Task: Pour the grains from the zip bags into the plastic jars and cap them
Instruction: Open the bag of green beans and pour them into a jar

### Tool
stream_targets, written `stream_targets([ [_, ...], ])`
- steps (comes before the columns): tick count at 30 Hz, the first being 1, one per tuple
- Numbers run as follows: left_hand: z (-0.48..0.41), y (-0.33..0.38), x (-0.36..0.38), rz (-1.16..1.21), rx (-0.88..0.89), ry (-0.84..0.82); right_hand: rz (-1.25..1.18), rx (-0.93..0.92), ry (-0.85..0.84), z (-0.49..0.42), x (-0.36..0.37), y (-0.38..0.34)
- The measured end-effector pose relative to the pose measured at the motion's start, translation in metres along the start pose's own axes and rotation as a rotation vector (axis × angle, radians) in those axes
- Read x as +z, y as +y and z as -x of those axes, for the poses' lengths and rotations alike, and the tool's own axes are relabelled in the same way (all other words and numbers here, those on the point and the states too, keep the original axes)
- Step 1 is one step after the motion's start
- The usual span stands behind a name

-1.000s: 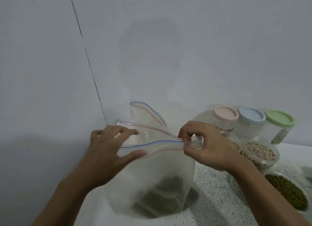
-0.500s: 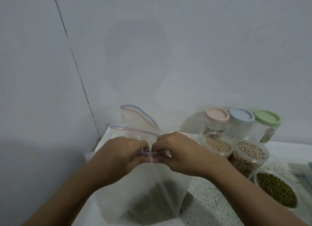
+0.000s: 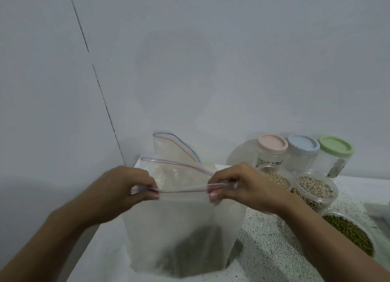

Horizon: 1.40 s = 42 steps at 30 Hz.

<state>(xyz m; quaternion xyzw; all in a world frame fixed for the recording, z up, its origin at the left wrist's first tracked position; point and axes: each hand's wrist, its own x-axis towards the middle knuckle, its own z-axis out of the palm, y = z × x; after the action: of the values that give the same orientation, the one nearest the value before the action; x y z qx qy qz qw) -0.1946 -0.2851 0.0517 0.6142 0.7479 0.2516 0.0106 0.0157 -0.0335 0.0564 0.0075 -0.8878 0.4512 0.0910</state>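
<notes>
The left hand (image 3: 130, 189) and the right hand (image 3: 238, 186) each pinch one end of the zip strip (image 3: 183, 191) between thumb and curled fingers, and the strip is drawn taut between them. This grip keeps the zip bag (image 3: 185, 224) upright near the counter's (image 3: 270, 239) left edge and, in my judgement, suits working the seal before a pour. Whether the seal is open or pressed closed cannot be told. A dark mass sits low in the bag, but the cloudy plastic blurs it and its kind is not established. Two more bags (image 3: 175, 148) stand behind it against the wall, their lower parts hidden. Three open jars stand close by toward the counter's right edge, within easy reach: one of pale grains (image 3: 276, 179), one of speckled grains (image 3: 315, 189), and one of green grains (image 3: 348, 229), which is partly hidden by the right forearm. Behind them along the back edge stand three capped jars with a pink lid (image 3: 272, 144), a blue lid (image 3: 303, 147) and a green lid (image 3: 336, 148). Their contents and labels cannot be read.
</notes>
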Motion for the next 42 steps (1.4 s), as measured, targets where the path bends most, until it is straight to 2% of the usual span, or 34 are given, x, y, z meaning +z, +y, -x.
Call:
stream_targets([
  [6, 0.023, -0.004, -0.009, 0.282, -0.152, 0.062, 0.154, 0.051, 0.137, 0.015, -0.011, 0.017],
  [9, 0.034, -0.002, -0.003, 0.436, -0.198, 0.091, 0.047, 0.06, 0.203, 0.021, -0.01, 0.021],
  [13, 0.04, -0.001, 0.02, 0.697, -0.34, 0.186, -0.234, 0.139, 0.169, 0.023, 0.002, 0.032],
  [15, 0.041, -0.006, 0.036, 0.735, -0.415, 0.2, -0.394, 0.211, 0.153, 0.021, 0.01, 0.042],
  [18, 0.04, -0.01, 0.055, 0.596, -0.478, 0.172, -0.46, 0.318, 0.171, 0.017, 0.023, 0.057],
  [22, 0.039, -0.019, 0.076, 0.462, -0.585, 0.137, -0.305, 0.44, 0.289, 0.017, 0.045, 0.078],
  [27, 0.043, -0.029, 0.096, 0.246, -0.625, 0.07, -0.067, 0.402, 0.39, 0.024, 0.063, 0.093],
  [31, 0.043, -0.023, 0.104, 0.063, -0.57, 0.109, 0.119, 0.392, 0.471, 0.031, 0.073, 0.101],
  [36, 0.037, -0.026, 0.101, -0.031, -0.495, 0.23, 0.044, 0.385, 0.515, 0.037, 0.068, 0.103],
  [42, 0.024, -0.005, 0.08, 0.011, -0.349, 0.243, -0.023, 0.338, 0.565, 0.047, 0.054, 0.097],
])
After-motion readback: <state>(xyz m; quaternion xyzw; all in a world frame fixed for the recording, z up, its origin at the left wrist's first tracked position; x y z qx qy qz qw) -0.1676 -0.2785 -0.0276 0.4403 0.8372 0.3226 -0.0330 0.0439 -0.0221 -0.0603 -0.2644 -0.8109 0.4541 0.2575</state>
